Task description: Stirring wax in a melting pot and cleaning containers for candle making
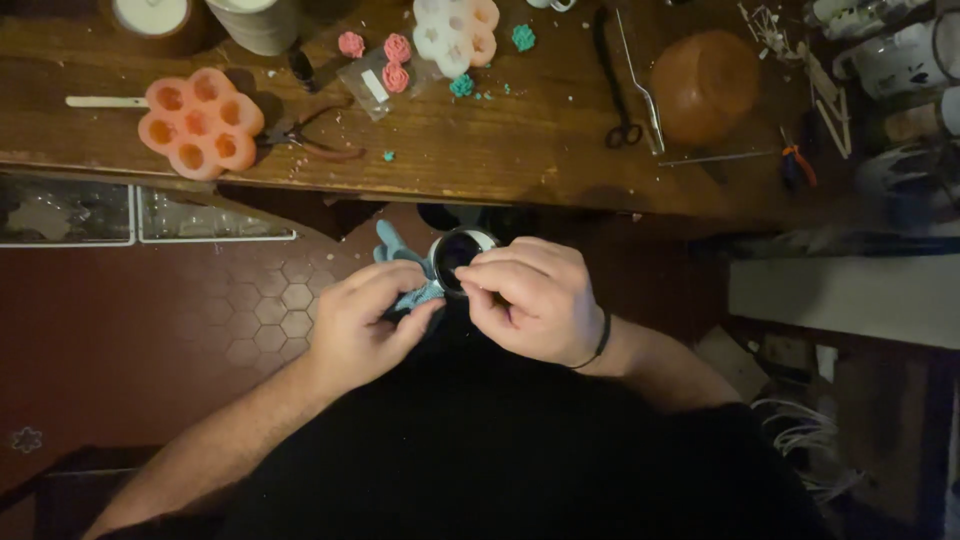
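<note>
Cup, small and round with a pale metal rim and dark inside, is half hidden by the fingers, so its lower part cannot be seen. It sits between both hands, below the counter edge. Right hand pinches its rim; left hand is closed on a blue cloth beside it.

A home craft workshop: a worn wooden table strewn with silicone flower moulds, scissors, pliers and small cast rosettes
</note>
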